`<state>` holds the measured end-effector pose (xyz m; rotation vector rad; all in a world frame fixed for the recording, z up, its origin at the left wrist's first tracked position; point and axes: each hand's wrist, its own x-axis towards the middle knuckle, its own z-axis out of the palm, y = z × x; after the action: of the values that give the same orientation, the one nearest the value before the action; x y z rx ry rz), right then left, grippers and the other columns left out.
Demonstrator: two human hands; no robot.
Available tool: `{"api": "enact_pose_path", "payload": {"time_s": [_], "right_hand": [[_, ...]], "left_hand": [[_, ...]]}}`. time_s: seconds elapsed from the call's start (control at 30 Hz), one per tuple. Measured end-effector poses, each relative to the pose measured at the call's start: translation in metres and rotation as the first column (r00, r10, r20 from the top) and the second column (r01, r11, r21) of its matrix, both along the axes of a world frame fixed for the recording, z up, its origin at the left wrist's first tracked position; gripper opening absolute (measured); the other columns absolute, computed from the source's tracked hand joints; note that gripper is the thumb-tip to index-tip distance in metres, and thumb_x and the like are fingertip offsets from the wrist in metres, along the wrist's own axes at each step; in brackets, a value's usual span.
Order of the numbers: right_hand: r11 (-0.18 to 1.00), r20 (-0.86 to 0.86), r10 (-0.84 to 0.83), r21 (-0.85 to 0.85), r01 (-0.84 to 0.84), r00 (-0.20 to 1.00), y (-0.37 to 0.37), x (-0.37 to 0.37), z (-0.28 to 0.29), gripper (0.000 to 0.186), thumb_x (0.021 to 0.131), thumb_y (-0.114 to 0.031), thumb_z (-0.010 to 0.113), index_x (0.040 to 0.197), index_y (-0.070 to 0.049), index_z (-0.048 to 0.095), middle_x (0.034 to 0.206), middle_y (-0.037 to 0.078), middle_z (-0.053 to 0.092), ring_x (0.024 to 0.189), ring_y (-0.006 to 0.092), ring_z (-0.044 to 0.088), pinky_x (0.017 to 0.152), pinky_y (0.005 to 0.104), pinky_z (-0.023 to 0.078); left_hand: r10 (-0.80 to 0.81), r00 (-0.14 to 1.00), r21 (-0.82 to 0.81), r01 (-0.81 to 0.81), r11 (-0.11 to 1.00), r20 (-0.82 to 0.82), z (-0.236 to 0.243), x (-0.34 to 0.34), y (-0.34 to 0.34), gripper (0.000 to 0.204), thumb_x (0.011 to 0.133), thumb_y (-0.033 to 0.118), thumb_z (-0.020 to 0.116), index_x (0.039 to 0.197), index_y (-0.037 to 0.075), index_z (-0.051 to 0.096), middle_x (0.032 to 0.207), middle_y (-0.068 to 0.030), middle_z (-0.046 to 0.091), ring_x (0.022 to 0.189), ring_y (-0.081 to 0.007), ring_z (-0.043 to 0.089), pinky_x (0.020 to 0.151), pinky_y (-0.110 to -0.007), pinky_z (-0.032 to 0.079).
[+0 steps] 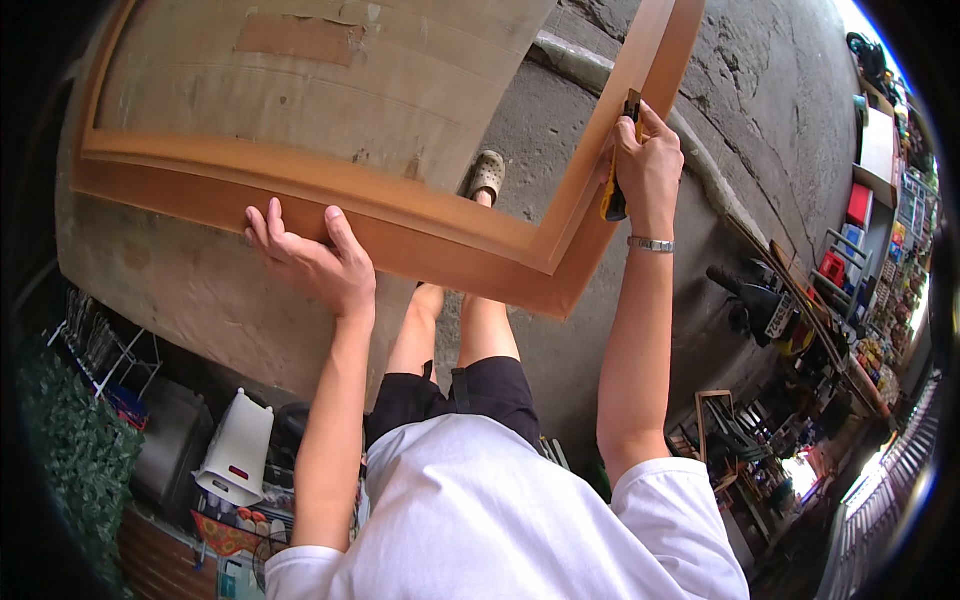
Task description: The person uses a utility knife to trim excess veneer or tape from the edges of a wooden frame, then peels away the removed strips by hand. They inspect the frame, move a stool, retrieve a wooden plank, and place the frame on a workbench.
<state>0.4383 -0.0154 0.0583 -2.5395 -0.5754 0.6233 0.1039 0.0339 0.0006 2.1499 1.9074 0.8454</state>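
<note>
A large orange-brown wooden frame [440, 250] lies partly on a worn wooden board [200, 290], with its near right corner jutting past the board's edge. My left hand [320, 260] rests on the frame's near side, thumb and fingers spread over the wood. In my right hand [650, 165] is a yellow and black utility knife [613, 195], my fingers closed round its body. The knife lies along the frame's right side, its tip pointing away from me. Whether its blade touches the wood I cannot tell.
Grey concrete floor [760, 130] spreads to the right, crossed by a raised pale ridge [700, 150]. A motorcycle [765, 305] and crowded shelves [890, 270] stand farther right. At lower left are a white plastic bin [238, 450] and leafy greenery [80, 460].
</note>
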Motion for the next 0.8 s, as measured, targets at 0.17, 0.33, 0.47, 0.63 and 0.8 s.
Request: {"api": "enact_pose_path", "payload": {"time_s": [0.17, 0.33, 0.47, 0.63, 0.8], "right_hand": [[0.999, 0.108, 0.035, 0.018, -0.037, 0.993, -0.009, -0.016, -0.001, 0.041, 0.095, -0.023, 0.061, 0.132, -0.005, 0.065, 0.082, 0.018, 0.074, 0.074, 0.0296, 0.075, 0.07, 0.0438, 0.059], [0.998, -0.045, -0.043, 0.041, 0.045, 0.998, -0.019, -0.029, 0.004, 0.041, 0.095, -0.024, 0.061, 0.132, -0.005, 0.065, 0.087, 0.018, 0.074, 0.072, 0.0286, 0.075, 0.065, 0.0429, 0.059], [0.999, 0.064, -0.013, 0.045, 0.01, 0.998, -0.022, -0.04, 0.008, 0.04, 0.095, -0.022, 0.061, 0.131, -0.005, 0.066, 0.083, 0.018, 0.074, 0.072, 0.0266, 0.075, 0.061, 0.0409, 0.059], [0.998, 0.083, -0.019, 0.059, 0.014, 0.996, -0.031, -0.052, 0.009, 0.039, 0.096, -0.02, 0.061, 0.131, -0.006, 0.066, 0.085, 0.02, 0.074, 0.073, 0.0252, 0.075, 0.062, 0.0416, 0.059], [0.994, 0.155, 0.021, 0.106, -0.038, 0.988, -0.039, -0.063, 0.006, 0.039, 0.096, -0.019, 0.061, 0.133, -0.006, 0.066, 0.086, 0.021, 0.074, 0.074, 0.0248, 0.075, 0.065, 0.0415, 0.057]], "left_hand": [[-0.001, 1.0, 0.01, 0.001, 1.0, 0.002, 0.0, 0.0, -0.001, 0.064, 0.098, 0.039, 0.058, 0.145, 0.0, 0.037, 0.155, -0.0295, 0.03, 0.145, -0.0475, 0.025, 0.12, -0.06, 0.019], [-0.002, 1.0, 0.012, 0.002, 1.0, 0.007, -0.001, 0.001, 0.0, 0.064, 0.098, 0.039, 0.059, 0.144, -0.001, 0.038, 0.155, -0.0297, 0.03, 0.145, -0.0476, 0.026, 0.12, -0.06, 0.02], [-0.018, 1.0, 0.017, 0.018, 1.0, 0.006, -0.004, 0.0, 0.0, 0.065, 0.097, 0.039, 0.06, 0.144, -0.001, 0.038, 0.155, -0.0295, 0.03, 0.144, -0.0475, 0.026, 0.119, -0.06, 0.02], [-0.012, 1.0, 0.008, 0.012, 1.0, -0.004, -0.003, -0.001, 0.0, 0.066, 0.097, 0.039, 0.06, 0.144, -0.001, 0.037, 0.155, -0.0291, 0.03, 0.145, -0.0476, 0.026, 0.119, -0.059, 0.021], [-0.015, 1.0, 0.029, 0.015, 0.999, -0.013, -0.003, 0.0, -0.001, 0.066, 0.097, 0.041, 0.06, 0.144, 0.0, 0.037, 0.155, -0.0292, 0.03, 0.145, -0.0482, 0.026, 0.119, -0.059, 0.021]]}}
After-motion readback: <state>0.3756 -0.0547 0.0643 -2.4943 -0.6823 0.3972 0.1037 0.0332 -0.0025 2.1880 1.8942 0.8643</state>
